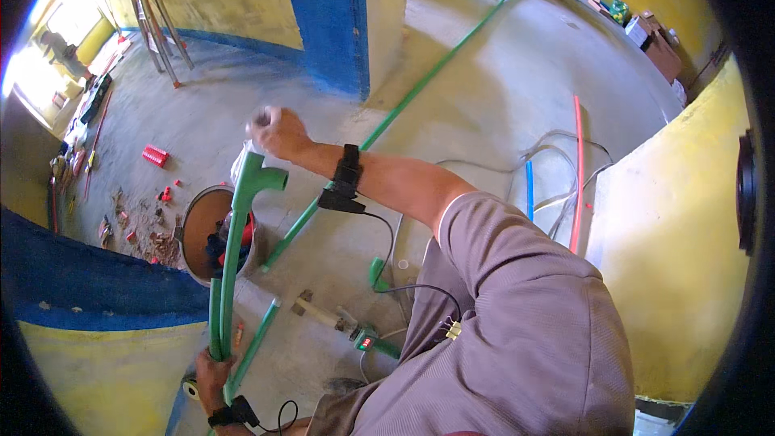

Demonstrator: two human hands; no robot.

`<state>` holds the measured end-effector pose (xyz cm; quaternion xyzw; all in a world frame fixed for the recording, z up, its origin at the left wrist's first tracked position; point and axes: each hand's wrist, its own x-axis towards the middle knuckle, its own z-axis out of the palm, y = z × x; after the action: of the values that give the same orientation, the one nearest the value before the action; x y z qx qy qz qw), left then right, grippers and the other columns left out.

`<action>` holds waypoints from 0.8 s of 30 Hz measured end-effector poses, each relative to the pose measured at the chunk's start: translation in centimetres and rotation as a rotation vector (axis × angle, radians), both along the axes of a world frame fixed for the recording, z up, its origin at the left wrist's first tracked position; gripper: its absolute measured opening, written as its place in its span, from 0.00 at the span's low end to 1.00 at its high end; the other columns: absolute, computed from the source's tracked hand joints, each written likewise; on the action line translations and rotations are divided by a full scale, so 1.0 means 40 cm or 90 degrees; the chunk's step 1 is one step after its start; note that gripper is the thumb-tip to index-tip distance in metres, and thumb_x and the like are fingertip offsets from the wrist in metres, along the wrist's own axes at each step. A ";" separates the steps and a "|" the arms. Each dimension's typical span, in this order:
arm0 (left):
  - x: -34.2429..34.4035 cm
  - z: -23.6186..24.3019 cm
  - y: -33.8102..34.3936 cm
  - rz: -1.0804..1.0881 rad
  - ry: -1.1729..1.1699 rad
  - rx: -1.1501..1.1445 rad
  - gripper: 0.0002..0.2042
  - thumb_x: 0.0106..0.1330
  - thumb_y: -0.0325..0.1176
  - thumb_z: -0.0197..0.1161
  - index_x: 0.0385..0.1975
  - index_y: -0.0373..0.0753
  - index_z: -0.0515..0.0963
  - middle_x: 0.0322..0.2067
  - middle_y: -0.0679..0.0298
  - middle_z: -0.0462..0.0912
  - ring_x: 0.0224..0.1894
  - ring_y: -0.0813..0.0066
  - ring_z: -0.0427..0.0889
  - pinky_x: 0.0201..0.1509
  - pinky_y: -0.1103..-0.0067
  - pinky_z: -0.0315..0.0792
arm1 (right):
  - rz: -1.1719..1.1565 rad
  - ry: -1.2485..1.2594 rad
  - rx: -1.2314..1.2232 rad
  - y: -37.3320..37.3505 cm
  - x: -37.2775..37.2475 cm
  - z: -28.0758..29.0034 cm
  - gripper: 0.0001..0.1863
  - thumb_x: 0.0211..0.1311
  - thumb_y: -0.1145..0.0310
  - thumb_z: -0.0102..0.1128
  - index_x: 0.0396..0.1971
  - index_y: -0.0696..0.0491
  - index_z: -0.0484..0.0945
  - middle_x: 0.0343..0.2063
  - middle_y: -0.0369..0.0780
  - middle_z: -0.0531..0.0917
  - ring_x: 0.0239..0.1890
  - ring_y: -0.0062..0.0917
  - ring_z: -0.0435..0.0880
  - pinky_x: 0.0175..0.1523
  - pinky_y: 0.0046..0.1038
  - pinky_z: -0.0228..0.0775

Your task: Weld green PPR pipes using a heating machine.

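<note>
My left hand [212, 379] is wrapped round green plastic pipes at the lower left. The longer pipe [232, 254] rises from the grip and carries a green tee fitting [257, 178] at its top; a shorter green pipe [215, 315] stands beside it. My right hand [282, 136] is closed into a fist just above the tee, apart from it. A whitish, cloth-like thing [240, 160] shows under the fist, partly behind the tee; what the fingers hold is unclear. Behind the pipe stands a round bucket [192, 222] with dark and red things inside.
A green-handled tool with a lit red display [366, 341] lies on the floor near a green elbow fitting [377, 274]. A long green pipe [440, 64] runs toward the back. Red pipe [578, 169], cables and a blue pillar [327, 24] surround me; a ladder [153, 20] stands far left.
</note>
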<state>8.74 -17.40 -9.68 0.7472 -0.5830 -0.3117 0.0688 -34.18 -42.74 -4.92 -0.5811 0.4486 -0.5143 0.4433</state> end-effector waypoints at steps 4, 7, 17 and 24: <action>-0.089 0.054 -0.039 -0.067 -0.059 -0.039 0.20 0.45 0.32 0.73 0.37 0.30 0.78 0.31 0.48 0.84 0.36 0.52 0.84 0.42 0.65 0.76 | 0.063 0.436 -0.591 0.130 0.125 0.049 0.11 0.48 0.61 0.61 0.27 0.53 0.80 0.24 0.44 0.80 0.31 0.36 0.81 0.41 0.35 0.74; -0.235 0.150 -0.060 -0.055 -0.071 -0.041 0.21 0.44 0.33 0.73 0.38 0.31 0.79 0.32 0.46 0.83 0.36 0.50 0.83 0.42 0.65 0.76 | 0.158 0.495 -0.755 0.266 0.238 -0.026 0.10 0.53 0.63 0.57 0.29 0.54 0.78 0.27 0.44 0.81 0.34 0.32 0.81 0.42 0.43 0.71; -0.296 0.316 -0.006 -0.033 -0.241 -0.431 0.19 0.53 0.33 0.71 0.42 0.32 0.78 0.36 0.47 0.83 0.40 0.49 0.82 0.43 0.64 0.73 | 0.180 0.498 -0.363 0.202 0.132 -0.148 0.33 0.46 0.58 0.69 0.55 0.47 0.71 0.26 0.46 0.83 0.32 0.44 0.85 0.37 0.43 0.77; -0.204 0.219 -0.010 0.234 0.096 -0.521 0.15 0.66 0.37 0.63 0.40 0.28 0.76 0.34 0.58 0.78 0.37 0.68 0.75 0.42 0.73 0.71 | 0.112 0.129 -0.300 0.130 0.116 -0.094 0.16 0.50 0.54 0.72 0.26 0.53 0.81 0.19 0.42 0.81 0.23 0.29 0.82 0.31 0.31 0.75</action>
<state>0.56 -17.81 -0.93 0.7249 -0.5090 -0.0920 0.4550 -29.52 -37.53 -8.68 -0.7538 0.3061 -0.5031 0.2916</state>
